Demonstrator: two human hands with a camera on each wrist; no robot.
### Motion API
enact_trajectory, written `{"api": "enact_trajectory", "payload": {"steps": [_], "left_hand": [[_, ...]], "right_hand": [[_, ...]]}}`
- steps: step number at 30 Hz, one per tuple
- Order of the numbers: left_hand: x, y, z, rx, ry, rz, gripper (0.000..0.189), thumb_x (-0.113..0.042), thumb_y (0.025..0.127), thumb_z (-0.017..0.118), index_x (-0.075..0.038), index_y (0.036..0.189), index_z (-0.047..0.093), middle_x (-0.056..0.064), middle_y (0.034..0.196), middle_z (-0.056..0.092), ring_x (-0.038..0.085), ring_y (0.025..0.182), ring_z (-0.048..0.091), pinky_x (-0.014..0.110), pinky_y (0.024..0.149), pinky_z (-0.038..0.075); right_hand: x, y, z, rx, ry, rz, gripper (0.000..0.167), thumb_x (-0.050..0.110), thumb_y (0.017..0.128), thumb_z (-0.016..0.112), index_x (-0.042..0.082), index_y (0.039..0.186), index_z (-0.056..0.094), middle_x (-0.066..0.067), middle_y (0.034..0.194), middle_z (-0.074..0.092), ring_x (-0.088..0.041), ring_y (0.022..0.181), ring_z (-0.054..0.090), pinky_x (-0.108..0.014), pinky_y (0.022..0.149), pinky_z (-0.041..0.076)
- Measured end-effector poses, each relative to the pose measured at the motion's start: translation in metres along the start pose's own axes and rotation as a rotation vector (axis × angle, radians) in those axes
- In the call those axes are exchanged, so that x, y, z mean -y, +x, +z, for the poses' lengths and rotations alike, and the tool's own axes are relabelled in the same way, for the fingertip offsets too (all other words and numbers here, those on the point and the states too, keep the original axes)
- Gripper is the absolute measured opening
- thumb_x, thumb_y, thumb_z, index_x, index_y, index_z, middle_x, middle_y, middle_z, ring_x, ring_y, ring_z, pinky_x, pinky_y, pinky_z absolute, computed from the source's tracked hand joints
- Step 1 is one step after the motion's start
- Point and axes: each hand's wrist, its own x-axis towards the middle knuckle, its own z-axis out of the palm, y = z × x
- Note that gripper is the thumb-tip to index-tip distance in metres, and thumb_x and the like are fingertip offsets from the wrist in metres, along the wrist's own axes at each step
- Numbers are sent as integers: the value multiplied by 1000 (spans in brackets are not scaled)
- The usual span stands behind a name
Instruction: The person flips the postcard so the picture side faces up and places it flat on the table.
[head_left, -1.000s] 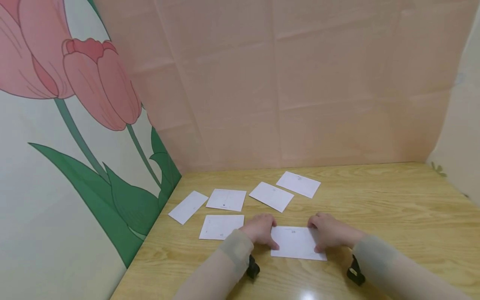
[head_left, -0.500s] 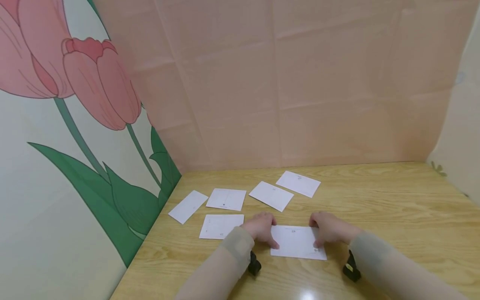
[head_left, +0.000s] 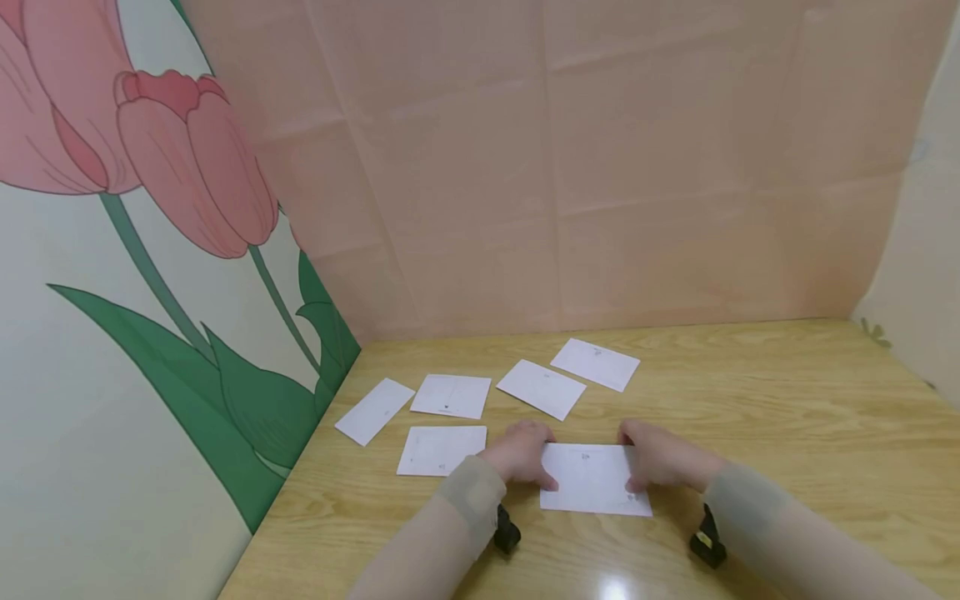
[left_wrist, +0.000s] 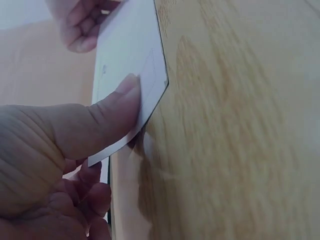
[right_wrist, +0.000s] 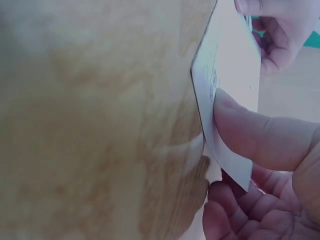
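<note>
Holding a white card [head_left: 588, 481], we pinch opposite ends with left hand [head_left: 519, 454] and right hand [head_left: 663, 457]. Moving it likely calls for even grip.

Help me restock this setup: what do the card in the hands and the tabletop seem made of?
Card: likely stiff paper or thin cardboard, smooth, white, judging by its crisp edges and printed marks. Tabletop: perhaps wood or laminate, glossy; it shows yellowish grain and a bright reflection.
</note>
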Motion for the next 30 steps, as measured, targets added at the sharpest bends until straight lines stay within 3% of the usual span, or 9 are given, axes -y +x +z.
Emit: {"api": "enact_trajectory", "payload": {"steps": [5, 9, 13, 20, 23, 26, 30], "left_hand": [[6, 2, 1, -21, -105, -9, 49, -36, 75, 83, -18, 117, 64, -5, 117, 57, 13, 111, 50, 28, 94, 42], [9, 4, 1, -64, -282, -16, 33, -29, 79, 80, -16, 106, 66, -5, 104, 62, 13, 98, 55, 30, 87, 44], [11, 4, -1, -116, -416, -31, 30, -27, 82, 78, -18, 108, 66, -6, 100, 63, 12, 90, 56, 32, 81, 46], [14, 2, -2, -148, -625, 4, 37, -19, 85, 75, -38, 116, 66, -12, 102, 60, 11, 81, 54, 28, 68, 48], [16, 0, -3, -169, -617, 51, 41, -19, 85, 74, -40, 119, 65, -13, 100, 60, 9, 77, 54, 25, 64, 49], [16, -5, -5, -199, -584, 116, 41, -17, 87, 72, -36, 122, 65, -13, 96, 61, 8, 74, 54, 24, 63, 49], [13, -13, -11, -296, -400, 272, 39, -13, 90, 67, -30, 126, 65, -13, 106, 66, 5, 87, 58, 22, 73, 49]], "right_hand": [[1, -5, -3, -49, 33, -51, 47, 11, 68, 86, 8, 101, 53, -5, 95, 57, -23, 83, 51, -41, 74, 44], [0, -7, -5, -125, 73, -121, 44, 8, 71, 84, 7, 105, 55, -8, 103, 59, -24, 88, 52, -43, 77, 46], [-2, -8, -7, -196, 97, -205, 46, 3, 75, 80, 4, 116, 60, -10, 109, 60, -23, 88, 53, -40, 76, 46], [-3, -10, -13, -306, 116, -292, 43, 3, 79, 76, 5, 121, 65, -2, 95, 57, -18, 80, 47, -29, 66, 41], [-3, -13, -13, -376, 112, -352, 41, 1, 78, 77, 6, 118, 67, 1, 91, 57, -17, 80, 50, -29, 66, 45], [-1, -16, -13, -449, 108, -425, 38, -2, 77, 77, 7, 113, 70, 4, 92, 59, -15, 82, 54, -29, 68, 48], [1, -21, -13, -464, 175, -446, 32, 7, 82, 76, 11, 112, 70, 3, 96, 61, -14, 88, 57, -27, 70, 50]]}}
